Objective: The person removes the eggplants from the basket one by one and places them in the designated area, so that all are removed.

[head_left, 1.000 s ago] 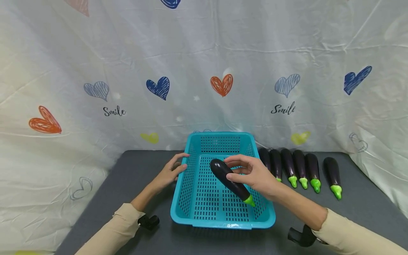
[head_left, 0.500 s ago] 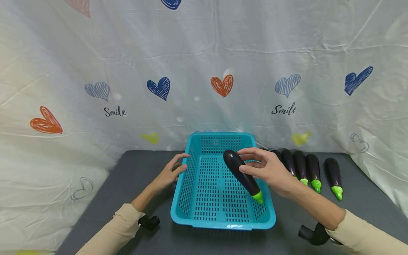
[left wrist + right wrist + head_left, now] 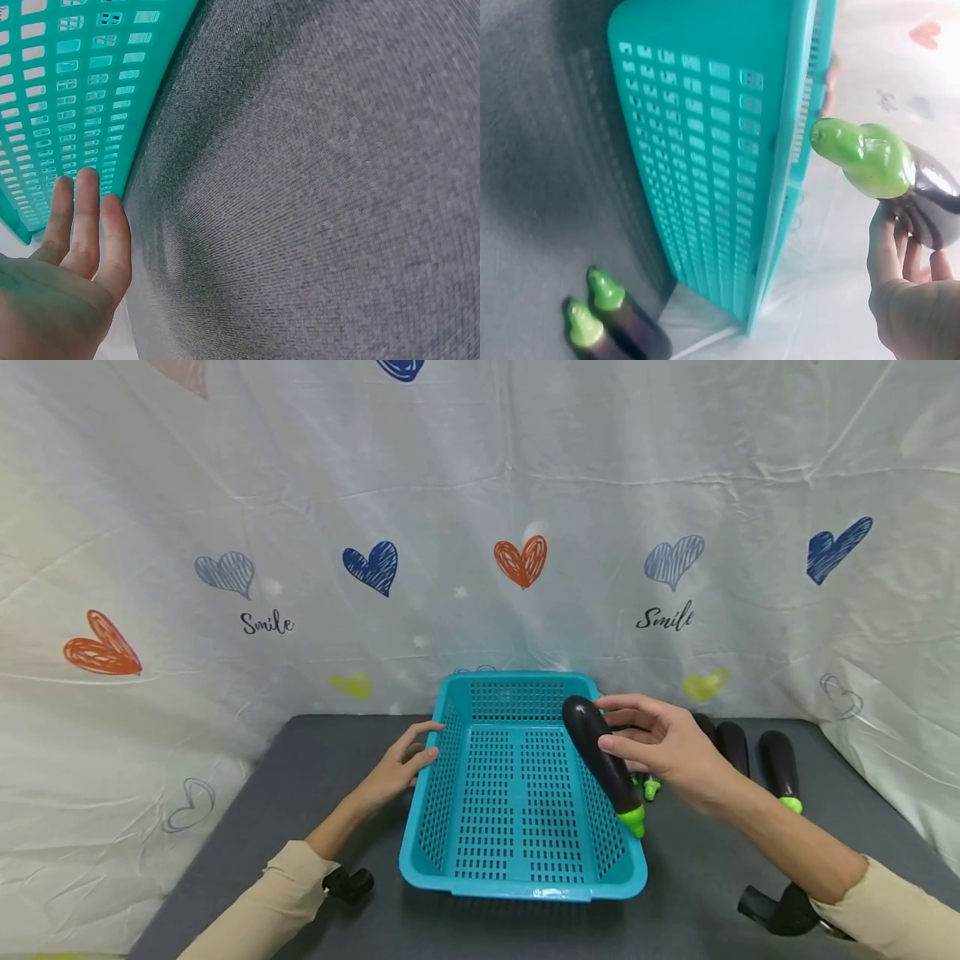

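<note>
My right hand (image 3: 667,752) holds a dark purple eggplant (image 3: 600,756) with a green stem end, thumb on the near side and fingers on the far side. It hangs tilted over the right rim of a blue perforated plastic basket (image 3: 525,888), stem end toward me. The right wrist view shows the eggplant's green cap (image 3: 877,161) at rim height, above the right fingers. At the basket's left side, my left hand (image 3: 393,768) touches the rim and outer wall. Straight left fingers (image 3: 86,217) lie against that wall in the left wrist view.
Several more eggplants (image 3: 780,764) lie on the dark grey tabletop (image 3: 352,827) right of the basket, partly hidden by my right hand and arm. Two of them (image 3: 622,322) show low in the right wrist view. A white curtain (image 3: 450,485) with hearts hangs behind.
My right hand has carried the eggplant rightward and slightly up, from over the basket's middle to its right rim, covering more of the row behind. The left hand and basket stay put.
</note>
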{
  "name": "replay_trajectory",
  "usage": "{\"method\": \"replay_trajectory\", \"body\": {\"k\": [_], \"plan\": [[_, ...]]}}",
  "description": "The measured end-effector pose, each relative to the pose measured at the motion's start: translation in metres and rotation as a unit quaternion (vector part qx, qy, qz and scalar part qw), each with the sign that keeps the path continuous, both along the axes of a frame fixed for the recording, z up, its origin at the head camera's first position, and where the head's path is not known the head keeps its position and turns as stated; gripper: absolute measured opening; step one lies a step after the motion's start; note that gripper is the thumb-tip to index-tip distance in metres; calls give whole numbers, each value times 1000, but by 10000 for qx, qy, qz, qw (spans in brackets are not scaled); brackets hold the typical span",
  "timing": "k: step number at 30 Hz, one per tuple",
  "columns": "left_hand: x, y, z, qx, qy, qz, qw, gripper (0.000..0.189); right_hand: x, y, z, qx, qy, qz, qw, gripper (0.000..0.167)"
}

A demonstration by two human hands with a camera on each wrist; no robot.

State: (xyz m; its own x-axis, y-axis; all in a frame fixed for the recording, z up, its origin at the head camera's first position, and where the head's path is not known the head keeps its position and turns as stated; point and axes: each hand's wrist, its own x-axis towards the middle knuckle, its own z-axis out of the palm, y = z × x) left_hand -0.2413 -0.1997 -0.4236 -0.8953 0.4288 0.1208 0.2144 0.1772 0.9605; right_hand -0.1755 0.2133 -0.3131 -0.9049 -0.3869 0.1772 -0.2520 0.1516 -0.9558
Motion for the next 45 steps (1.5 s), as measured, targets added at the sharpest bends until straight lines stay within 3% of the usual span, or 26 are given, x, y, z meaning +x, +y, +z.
{"method": "replay_trajectory", "body": {"k": [13, 30, 37, 45], "plan": [[1, 0, 1, -108, 40, 44, 9999, 47, 6, 34, 10, 28, 117, -293, 9995, 53], [1, 1, 0, -304, 105, 176, 9993, 48, 2, 70, -7, -481, 105, -156, 9987, 57], [1, 0, 0, -289, 86, 174, 9994, 48, 0, 83, -21, 151, 130, -459, 9987, 59], [0, 0, 0, -298, 74, 190, 9993, 48, -3, 105, -34, 762, 453, -754, 9932, 63]]}}
